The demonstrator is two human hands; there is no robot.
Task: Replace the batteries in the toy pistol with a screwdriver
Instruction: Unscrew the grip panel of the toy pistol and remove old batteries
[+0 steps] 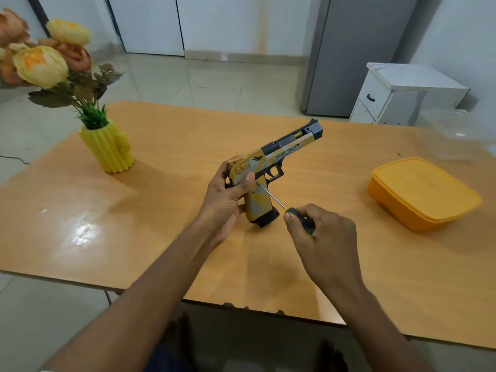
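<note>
The toy pistol [271, 170] stands at the centre of the tabletop [161, 210], butt down on the surface, barrel angled up toward 1 o'clock. Finish is yellow and grey with a dark slide; lettering on the slide reads "DESERT EAGLE".

The left hand [228, 194] grips the rear of the pistol, fingers curled behind the grip and the thumb pressed on the near side just above it.

The right hand [322, 237] is clamped on the screwdriver [284, 208], fingers wrapped round the dark handle with the thumb beside its yellow collar. The shaft runs toward 10 o'clock, its tip meeting the side of the pistol at the top of the grip, just beside the left thumb. Whether the tip is seated in a screw cannot be told.

Other items on the tabletop: 1 yellow ribbed vase [110, 149] holding artificial flowers [40, 63] at 10 o'clock, well apart from the pistol; 1 closed orange lidded container [421, 191] at 3 o'clock, also well apart.

Beyond the tabletop at 1 o'clock, a white cabinet [402, 95] stands on the tiled floor beside a grey refrigerator [362, 55].
</note>
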